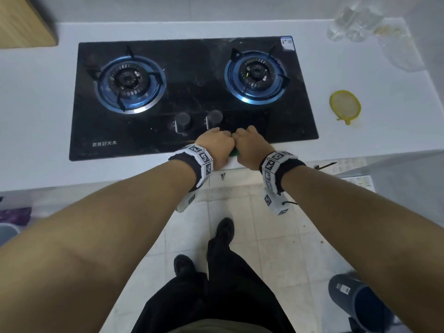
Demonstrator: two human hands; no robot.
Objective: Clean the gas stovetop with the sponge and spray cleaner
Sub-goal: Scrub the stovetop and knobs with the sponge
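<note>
Between the two curled hands, at the near edge of the glossy black glass gas stovetop (192, 97), a sliver of green sponge (234, 153) shows below the knuckles; most of it is hidden. The left hand (214, 146) and the right hand (249, 146) meet knuckle to knuckle, fingers bent down and inward, seemingly gripping or pressing the sponge together, though the fingertips cannot be seen. Just beyond the fingers stand two round dark control knobs (183, 120); further out lie the left burner with its blue ring (131, 84) and the right burner with its blue ring (257, 76).

No spray cleaner bottle can be made out with certainty. The step in hand looks like wiping the front strip of the glass, or wringing the sponge. Next, the sponge probably has to travel outward past the knobs and around the burner rings, which calls for working round the pan supports.

White printed characters (104, 143) sit on the glass to the left of the fingers, too blurred to read surely. A white and blue label (287, 43) is stuck at the far right corner, illegible. Both wrists carry bands of black-and-white square markers (203, 159).
</note>
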